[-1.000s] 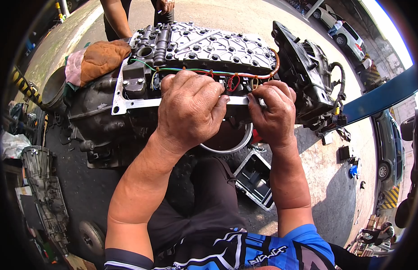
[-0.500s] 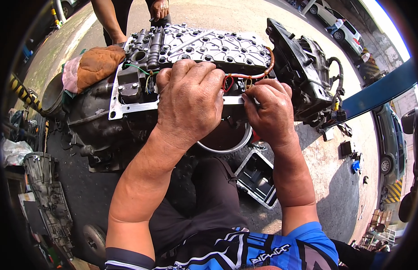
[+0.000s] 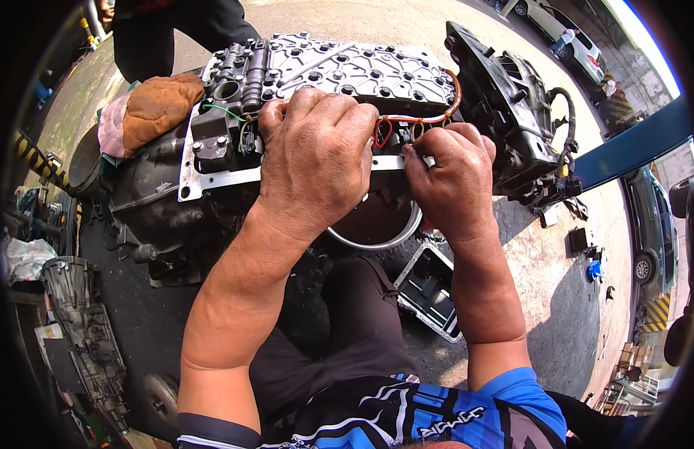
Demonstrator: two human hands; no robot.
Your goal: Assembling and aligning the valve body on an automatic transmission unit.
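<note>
An opened transmission housing [image 3: 147, 202] lies before me, topped by a silver bolted valve body [image 3: 339, 67]. Coloured wires [image 3: 388, 120] run along its near side, with a small red loop and a yellowish one. My left hand [image 3: 315, 161] is curled closed over the white metal rim [image 3: 235, 177] at the wires; its fingertips are hidden. My right hand [image 3: 453, 179] is pinched at the same rim, by the yellowish loop, on something I cannot make out. An orange-brown and pink rag [image 3: 156, 112] rests on the housing's left.
Beyond the housing stands a person in dark trousers [image 3: 145, 49]. A blue steel beam [image 3: 631, 146] is at the right. On the ground are an open metal pan [image 3: 410, 284], another transmission [image 3: 78, 329] and small parts. Parked cars [image 3: 646, 232] line the far right.
Both my hands have shifted slightly, the left one upward, the right one a little rightward, still closed at the rim. The other person has moved left, the hand leaving the housing.
</note>
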